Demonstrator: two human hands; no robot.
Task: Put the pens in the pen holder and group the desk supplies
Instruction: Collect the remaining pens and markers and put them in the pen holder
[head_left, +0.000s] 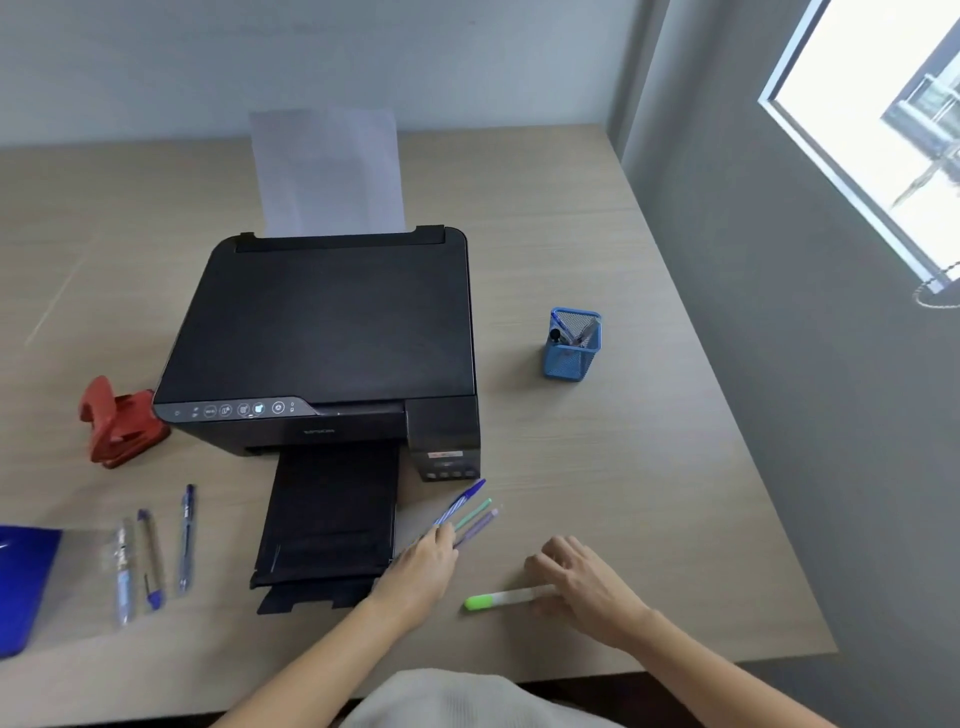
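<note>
My left hand grips three pens, one blue, one green and one lilac, fanned out up and to the right beside the printer tray. My right hand rests on the desk with its fingers on the white end of a green-capped marker lying flat. The blue mesh pen holder stands to the right of the printer with a couple of pens inside. Three more pens lie on the desk at the left.
A black printer with paper in its feeder and its output tray extended fills the desk's middle. A red hole punch sits at its left. A blue folder with a clear sleeve lies at the far left edge. The wall and window are to the right.
</note>
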